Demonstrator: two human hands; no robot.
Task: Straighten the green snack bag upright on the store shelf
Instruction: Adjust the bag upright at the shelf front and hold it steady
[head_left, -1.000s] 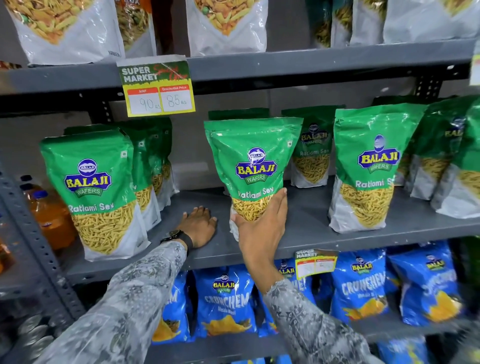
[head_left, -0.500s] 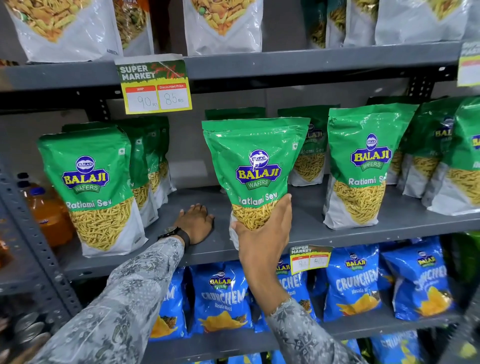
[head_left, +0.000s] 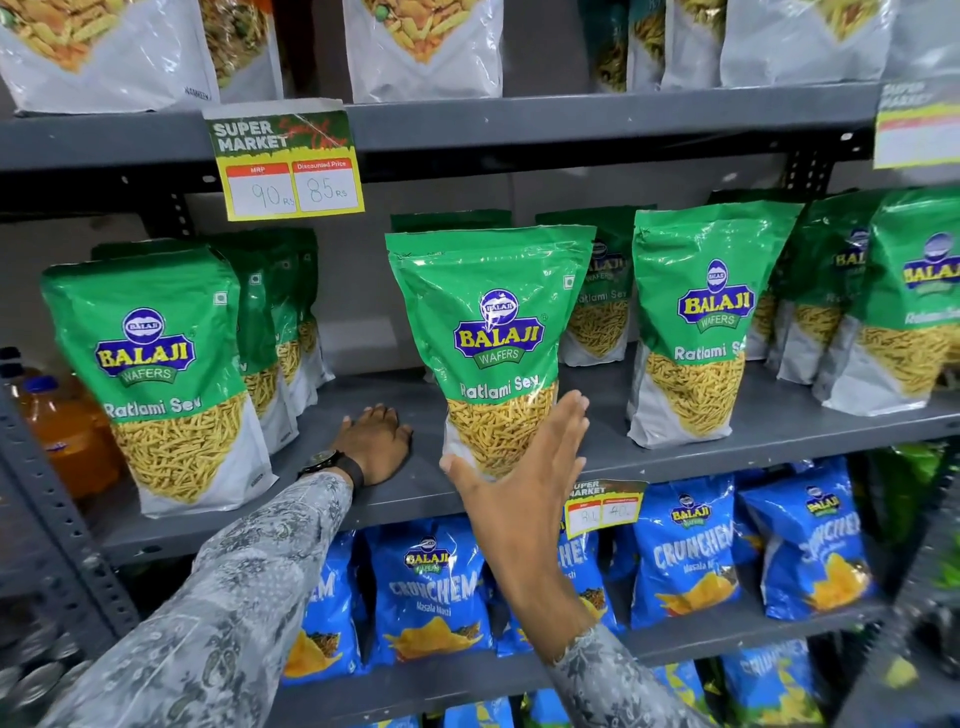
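The green snack bag (head_left: 493, 332), a Balaji Ratlami Sev pouch, stands upright in the middle of the grey shelf (head_left: 779, 431), facing me. My right hand (head_left: 519, 483) is flat in front of the bag's lower right corner with its fingers stretched out. The thumb is by the bottom edge, and the hand grips nothing. My left hand (head_left: 376, 441) lies palm down on the shelf just left of the bag, not touching it. A watch shows on that wrist.
More green bags stand to the left (head_left: 150, 364) and right (head_left: 711, 322), with others behind. A price tag (head_left: 285, 161) hangs from the upper shelf edge. Blue snack bags (head_left: 436, 587) fill the shelf below. An orange bottle (head_left: 67, 441) sits at far left.
My right hand has let go of the bag's lower part and its fingers have spread open. The bag now stands straighter on its own. The left hand has stayed on the shelf.
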